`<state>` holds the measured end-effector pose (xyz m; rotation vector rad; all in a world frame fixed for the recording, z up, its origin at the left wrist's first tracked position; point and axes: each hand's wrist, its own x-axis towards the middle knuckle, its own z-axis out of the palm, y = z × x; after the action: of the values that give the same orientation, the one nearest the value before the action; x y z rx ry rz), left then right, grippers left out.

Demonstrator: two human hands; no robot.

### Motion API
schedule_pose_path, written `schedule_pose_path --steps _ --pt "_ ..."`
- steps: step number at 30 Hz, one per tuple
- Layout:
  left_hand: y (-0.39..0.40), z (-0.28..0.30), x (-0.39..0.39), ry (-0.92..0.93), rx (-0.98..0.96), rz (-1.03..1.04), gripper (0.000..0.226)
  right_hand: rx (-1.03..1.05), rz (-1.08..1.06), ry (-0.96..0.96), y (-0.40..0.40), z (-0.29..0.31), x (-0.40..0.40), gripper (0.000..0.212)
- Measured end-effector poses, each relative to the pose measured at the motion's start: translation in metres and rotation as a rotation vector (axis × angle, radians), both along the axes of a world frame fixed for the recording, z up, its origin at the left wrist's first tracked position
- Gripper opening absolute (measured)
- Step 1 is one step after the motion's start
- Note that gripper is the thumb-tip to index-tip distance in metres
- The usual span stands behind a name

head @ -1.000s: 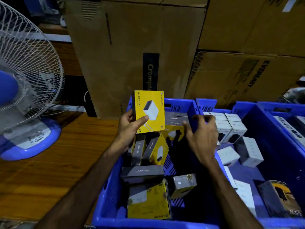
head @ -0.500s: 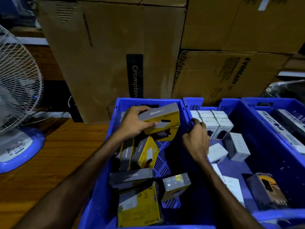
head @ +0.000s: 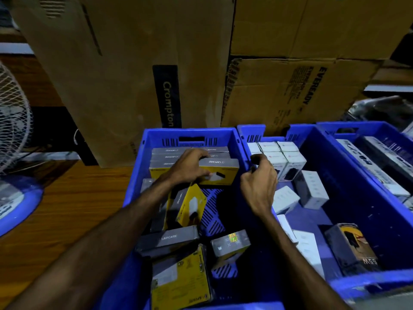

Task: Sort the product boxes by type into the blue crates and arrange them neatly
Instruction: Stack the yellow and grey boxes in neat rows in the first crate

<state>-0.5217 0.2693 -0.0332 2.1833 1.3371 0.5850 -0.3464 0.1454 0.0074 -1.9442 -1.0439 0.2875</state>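
My left hand (head: 190, 166) grips a yellow and grey product box (head: 220, 171) standing at the front of a neat row of like boxes (head: 169, 156) along the far wall of the left blue crate (head: 134, 189). More yellow and grey boxes (head: 190, 209) lie loose nearer me in that crate. My right hand (head: 259, 186) hovers over the wall between crates, fingers curled, holding nothing. The middle blue crate (head: 348, 175) holds stacked white boxes (head: 279, 155) at its far end, loose white boxes (head: 310, 191) and a dark box (head: 350, 247).
A third blue crate (head: 366, 128) at the right holds long boxes (head: 375, 166). Large cardboard cartons (head: 125, 70) stand behind the crates. A white and blue table fan (head: 13, 157) sits on the wooden table (head: 67, 209) at left.
My left hand carried the yellow box from upright in the air down into the left crate and set it against the row at the far wall. My right hand moved a little right.
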Motion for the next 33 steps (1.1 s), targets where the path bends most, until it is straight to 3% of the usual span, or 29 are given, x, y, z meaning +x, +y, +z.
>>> schedule_pose_path --steps 8,12,19,23,27,29,33 --pt "-0.01 -0.009 0.007 0.363 0.318 0.085 0.07 0.036 -0.005 0.006 0.0 -0.002 0.0 0.037" --pt "-0.017 -0.018 0.013 0.372 0.348 0.095 0.054 0.066 -0.015 0.0 0.001 -0.003 0.0 0.031" --pt "-0.02 -0.026 0.023 0.433 0.384 0.121 0.065 0.069 -0.006 -0.032 0.002 -0.006 0.001 0.026" --pt "-0.021 -0.03 0.018 0.364 0.341 0.098 0.062 0.072 -0.008 -0.028 0.001 -0.005 -0.002 0.028" --pt "-0.018 -0.007 -0.002 0.1 0.055 0.007 0.052 0.069 -0.014 -0.002 0.001 -0.004 0.0 0.029" --pt "-0.018 0.009 -0.017 0.042 0.006 0.039 0.047 0.07 -0.015 0.022 0.001 -0.004 -0.001 0.029" --pt "-0.035 0.03 -0.038 0.32 0.021 0.161 0.043 0.074 -0.01 0.046 0.0 -0.004 0.001 0.026"
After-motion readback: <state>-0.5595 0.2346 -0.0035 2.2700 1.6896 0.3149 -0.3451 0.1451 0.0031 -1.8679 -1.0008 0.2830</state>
